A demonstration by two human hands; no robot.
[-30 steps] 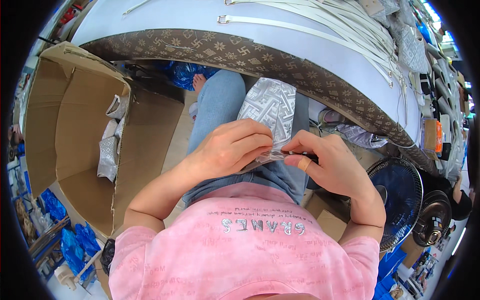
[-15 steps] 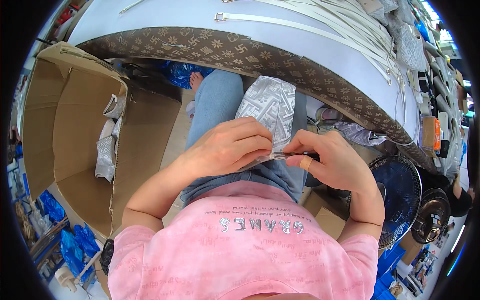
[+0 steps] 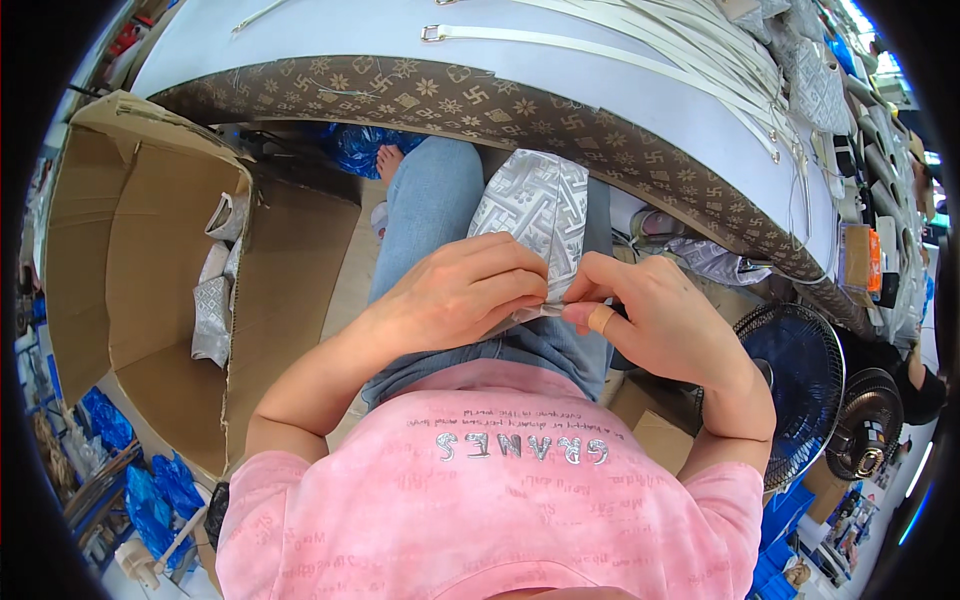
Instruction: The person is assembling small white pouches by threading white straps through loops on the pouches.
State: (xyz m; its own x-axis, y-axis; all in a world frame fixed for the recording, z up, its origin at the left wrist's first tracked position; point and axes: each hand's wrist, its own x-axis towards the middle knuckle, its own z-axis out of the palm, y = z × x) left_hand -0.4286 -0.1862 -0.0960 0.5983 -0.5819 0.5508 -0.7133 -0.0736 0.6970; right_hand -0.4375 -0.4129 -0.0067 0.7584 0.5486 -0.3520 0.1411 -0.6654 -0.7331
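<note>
A silver pouch (image 3: 530, 205) with a raised geometric pattern lies over my lap, its wide part pointing toward the table. My left hand (image 3: 468, 285) is closed on the pouch's near edge, fingertips pressed down on the material. Close beside it, my right hand (image 3: 665, 312), with a tan bandage (image 3: 601, 319) on one finger, pinches the same edge between thumb and forefinger. The fingertips of both hands almost meet there. Whether the right palm also holds a small dark tool cannot be made out.
An open cardboard box (image 3: 165, 270) at my left holds several silver pouches (image 3: 211, 308). Ahead runs a white-topped table (image 3: 330, 30) with white buckled straps (image 3: 560, 42). Two fans (image 3: 800, 385) stand at my right. Blue plastic (image 3: 160, 495) lies at lower left.
The slim dark tool seen between my right thumb and forefinger is now out of sight. My right fingertips have closed in on the pouch's edge; my left hand stays nearly still.
</note>
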